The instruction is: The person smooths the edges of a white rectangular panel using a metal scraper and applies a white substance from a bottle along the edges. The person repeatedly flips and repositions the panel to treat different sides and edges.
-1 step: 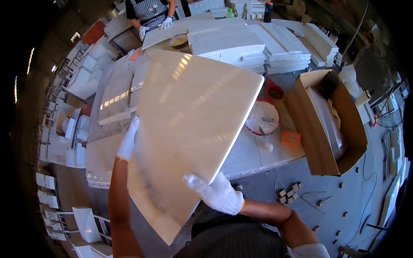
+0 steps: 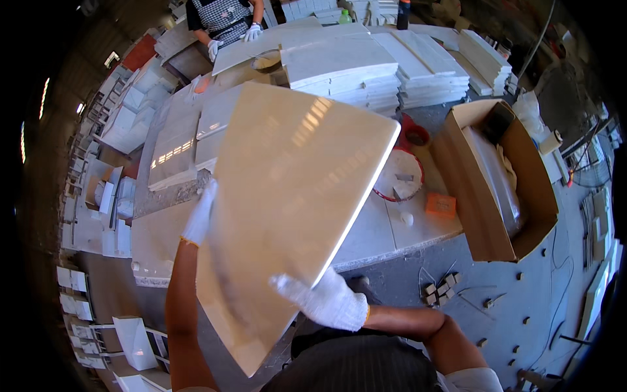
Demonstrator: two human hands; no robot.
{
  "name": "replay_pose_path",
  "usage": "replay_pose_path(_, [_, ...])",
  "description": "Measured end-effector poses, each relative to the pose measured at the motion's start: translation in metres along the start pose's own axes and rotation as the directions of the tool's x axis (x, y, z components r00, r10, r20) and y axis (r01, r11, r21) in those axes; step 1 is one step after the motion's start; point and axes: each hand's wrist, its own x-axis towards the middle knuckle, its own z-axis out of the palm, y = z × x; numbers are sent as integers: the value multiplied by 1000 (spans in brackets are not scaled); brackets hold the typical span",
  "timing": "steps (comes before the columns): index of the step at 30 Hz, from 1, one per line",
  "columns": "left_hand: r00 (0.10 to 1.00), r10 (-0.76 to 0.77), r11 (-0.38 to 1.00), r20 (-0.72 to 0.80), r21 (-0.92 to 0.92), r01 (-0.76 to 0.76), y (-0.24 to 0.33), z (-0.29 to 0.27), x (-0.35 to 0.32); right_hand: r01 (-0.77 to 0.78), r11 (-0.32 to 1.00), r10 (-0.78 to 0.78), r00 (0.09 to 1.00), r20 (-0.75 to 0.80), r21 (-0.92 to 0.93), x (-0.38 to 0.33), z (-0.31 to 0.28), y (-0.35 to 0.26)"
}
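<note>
A large polished cream stone slab (image 2: 287,189) is held up in front of me, tilted, with window light reflected on its glossy face. My left hand (image 2: 201,212), in a white knitted glove, grips the slab's left edge; its fingertips are partly hidden. At the lower right edge my right hand (image 2: 326,299), gloved the same way, clamps the slab with the thumb on the face and the fingers out of sight below. Beneath it lies a worktable topped with pale slabs (image 2: 366,245).
Stacked white slabs (image 2: 339,59) stand across the far side, where a co-worker in a checked apron (image 2: 222,18) rests gloved hands. To the right are a red-rimmed bucket (image 2: 400,173), an orange box (image 2: 441,204) and an open cardboard box (image 2: 467,196). Small blocks (image 2: 443,291) lie on the floor.
The slab has tilted a little, its far edge sitting slightly lower in view and the reflections shifted right. Both hands keep their grip.
</note>
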Motion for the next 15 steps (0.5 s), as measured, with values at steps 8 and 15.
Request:
replay_pose_path(8, [890, -310, 864, 335, 489, 117, -117, 47, -9, -118, 993, 120, 989, 82, -24, -32, 4, 14])
replay_pose_path(15, [758, -421, 895, 498, 89, 438, -121, 85, -8, -192, 981, 191, 981, -33, -18, -40, 7, 38])
